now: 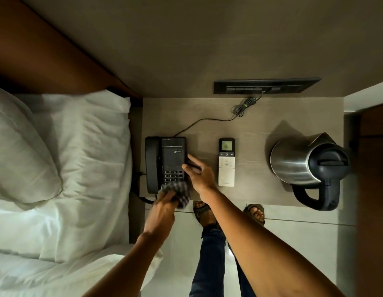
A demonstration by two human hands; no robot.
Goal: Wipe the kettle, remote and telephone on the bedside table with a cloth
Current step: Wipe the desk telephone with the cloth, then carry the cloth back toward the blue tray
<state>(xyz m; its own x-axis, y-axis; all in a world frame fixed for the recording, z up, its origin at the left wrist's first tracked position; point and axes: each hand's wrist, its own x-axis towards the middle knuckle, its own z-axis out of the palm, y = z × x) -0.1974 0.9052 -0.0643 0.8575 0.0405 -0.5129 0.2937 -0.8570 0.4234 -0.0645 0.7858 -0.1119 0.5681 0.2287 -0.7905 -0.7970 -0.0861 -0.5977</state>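
Left hand (pixel 162 202) presses cloth (pixel 178 192) (checked) onto telephone (pixel 165 161); right hand (pixel 199 172) steadies it.

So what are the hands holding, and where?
The left hand holds the bunched checked cloth over the telephone; the right hand rests fingers on its right edge.

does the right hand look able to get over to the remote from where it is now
Probably yes. The right hand rests on the telephone's right edge, and the remote lies just to its right with only bare table between. The cloth is in the left hand.
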